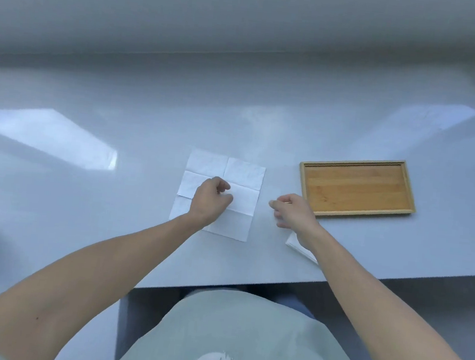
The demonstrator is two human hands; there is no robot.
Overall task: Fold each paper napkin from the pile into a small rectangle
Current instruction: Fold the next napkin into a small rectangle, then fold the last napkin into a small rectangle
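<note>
Glossy pale-grey tabletop (82, 208) fills the view, with a plain wall behind it. At centre lies an unfolded white paper napkin (245, 172), flat, its crease lines forming a grid. The left hand (211, 200) rests on the napkin's middle, fingers loosely curled, pinching nothing. The right hand (292, 211) hovers just off the napkin's 3 o'clock edge, fingers relaxed and slightly spread. Beneath that wrist, at 5 o'clock, peeks a white napkin pile (299, 245). An empty rectangular bamboo tray (357, 188) sits at 3 o'clock.

Left hand (210, 198) loosely curled, palm down — right hand (292, 211) fingers spread, low; both forearms extended.
</note>
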